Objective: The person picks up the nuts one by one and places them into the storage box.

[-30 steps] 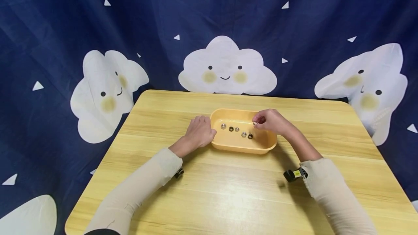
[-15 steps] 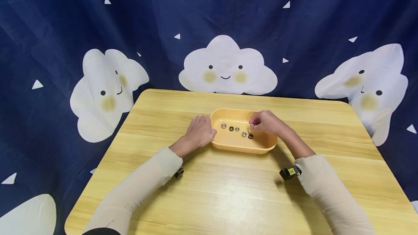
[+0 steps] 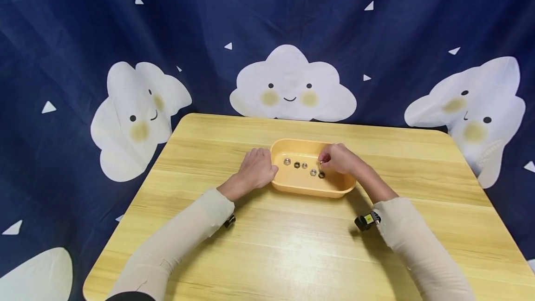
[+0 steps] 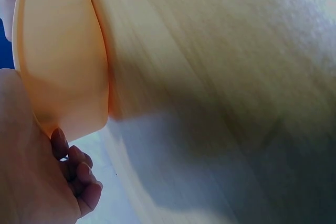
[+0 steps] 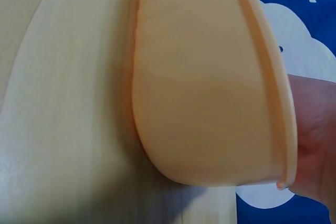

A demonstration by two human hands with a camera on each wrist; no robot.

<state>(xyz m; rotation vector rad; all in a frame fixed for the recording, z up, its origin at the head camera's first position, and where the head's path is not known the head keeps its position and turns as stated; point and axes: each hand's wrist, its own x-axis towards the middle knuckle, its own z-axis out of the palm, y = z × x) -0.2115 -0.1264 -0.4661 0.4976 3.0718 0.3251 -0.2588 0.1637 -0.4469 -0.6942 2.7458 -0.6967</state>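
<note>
A shallow yellow-orange plastic tray (image 3: 307, 192) lies on the table, with several hex nuts in a loose row on its floor. Among them are a silver nut (image 3: 287, 161) at the left and a dark nut (image 3: 321, 175) at the right. My left hand (image 3: 257, 167) grips the tray's left end, its fingers (image 4: 84, 174) curled beside the outer wall. Inside the right part of the tray, my right hand (image 3: 339, 159) pinches a small silver nut (image 3: 322, 162) between thumb and fingertips. The tray wall hides those fingertips in the right wrist view.
The light wooden table (image 3: 267, 245) extends around the tray. Behind it hangs a dark blue curtain (image 3: 200, 22) with smiling white clouds. A small black camera (image 3: 363, 222) sits at the right wrist, above the table.
My right hand has moved left and slightly down into the tray, carrying the pinched nut close to the right end of the row. My left hand stays on the tray's left end.
</note>
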